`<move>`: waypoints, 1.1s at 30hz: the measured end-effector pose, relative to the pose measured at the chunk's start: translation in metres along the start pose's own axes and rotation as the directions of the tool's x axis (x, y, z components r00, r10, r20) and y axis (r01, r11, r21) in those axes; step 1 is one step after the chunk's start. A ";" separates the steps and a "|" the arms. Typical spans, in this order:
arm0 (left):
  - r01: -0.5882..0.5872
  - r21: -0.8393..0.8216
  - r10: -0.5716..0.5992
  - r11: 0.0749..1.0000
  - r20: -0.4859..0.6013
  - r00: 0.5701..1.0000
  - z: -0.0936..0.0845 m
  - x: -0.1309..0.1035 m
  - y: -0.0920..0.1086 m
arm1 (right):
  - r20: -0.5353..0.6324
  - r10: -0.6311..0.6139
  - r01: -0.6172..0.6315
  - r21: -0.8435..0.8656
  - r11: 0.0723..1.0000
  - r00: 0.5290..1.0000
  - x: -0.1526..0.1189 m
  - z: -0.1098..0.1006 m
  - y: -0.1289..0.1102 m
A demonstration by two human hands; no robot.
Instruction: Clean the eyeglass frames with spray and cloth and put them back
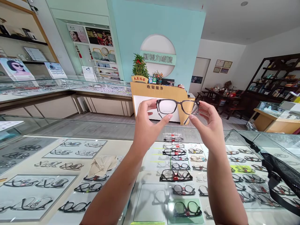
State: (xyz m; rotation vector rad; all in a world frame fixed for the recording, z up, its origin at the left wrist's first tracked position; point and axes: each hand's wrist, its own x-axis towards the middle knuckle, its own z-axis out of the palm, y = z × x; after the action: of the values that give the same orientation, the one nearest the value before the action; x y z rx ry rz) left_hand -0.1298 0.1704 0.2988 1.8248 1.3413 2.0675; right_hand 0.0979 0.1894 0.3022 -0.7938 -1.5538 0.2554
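Note:
A pair of dark-rimmed eyeglasses [179,102] with clear lenses is held up in the air, above the glass display case. My left hand [150,120] grips its left end, with the thumb low near the temple arm and the fingers at the frame's corner. At the opposite end, my right hand [207,123] pinches the other corner between thumb and fingers. Both temple arms are unfolded and point back toward me. Beneath my forearms, rows of eyeglasses lie in the case, among them a black pair [175,175] and one on a green card [187,208].
A folded beige cloth [102,165] lies left of my left forearm. On the right, a black mesh bag with a strap [281,168] rests on the glass. Farther off stand a wooden cashier counter [138,89], another display case [105,89] and a dark shelf [276,76].

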 end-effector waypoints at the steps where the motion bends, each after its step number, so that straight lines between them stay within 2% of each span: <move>1: 0.011 -0.006 -0.011 1.000 0.008 1.000 0.000 0.001 -0.001 | -0.009 -0.007 0.007 -0.019 1.000 1.000 -0.001 0.000 -0.002; 9: 0.029 -0.004 -0.029 1.000 0.032 0.999 0.000 0.001 0.000 | -0.026 -0.023 0.021 -0.055 0.998 0.999 -0.001 0.001 -0.005; 12: 0.015 0.008 -0.015 1.000 -0.005 1.000 0.003 0.000 -0.002 | -0.014 -0.035 0.035 -0.052 0.998 0.999 -0.001 0.003 -0.004; 16: -0.026 0.044 0.029 0.999 -0.080 0.996 0.005 0.000 -0.005 | -0.011 -0.082 0.081 -0.061 0.995 0.997 -0.003 0.005 -0.006; 23: -0.139 0.071 0.141 0.988 -0.031 0.989 0.001 -0.005 -0.002 | -0.099 -0.116 0.117 0.011 0.993 0.988 -0.007 -0.002 -0.015; 26: -0.180 0.093 0.185 0.979 -0.046 0.982 -0.001 -0.011 -0.002 | -0.121 -0.095 0.107 0.094 0.990 0.988 -0.008 -0.007 -0.019; 30: -0.239 0.128 0.247 0.963 -0.056 0.967 -0.007 -0.025 -0.019 | -0.114 -0.012 0.031 0.166 0.986 0.993 -0.018 -0.011 -0.010; 33: -0.188 0.162 0.196 0.969 -0.035 0.980 -0.012 -0.045 -0.041 | -0.079 0.093 -0.081 0.150 0.985 0.993 -0.035 -0.014 0.012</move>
State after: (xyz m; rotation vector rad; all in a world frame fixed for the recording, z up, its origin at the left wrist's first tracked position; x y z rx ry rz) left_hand -0.1458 0.1635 0.2399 2.0561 1.4306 2.1698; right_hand 0.1128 0.1724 0.2697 -0.7488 -1.4049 0.3904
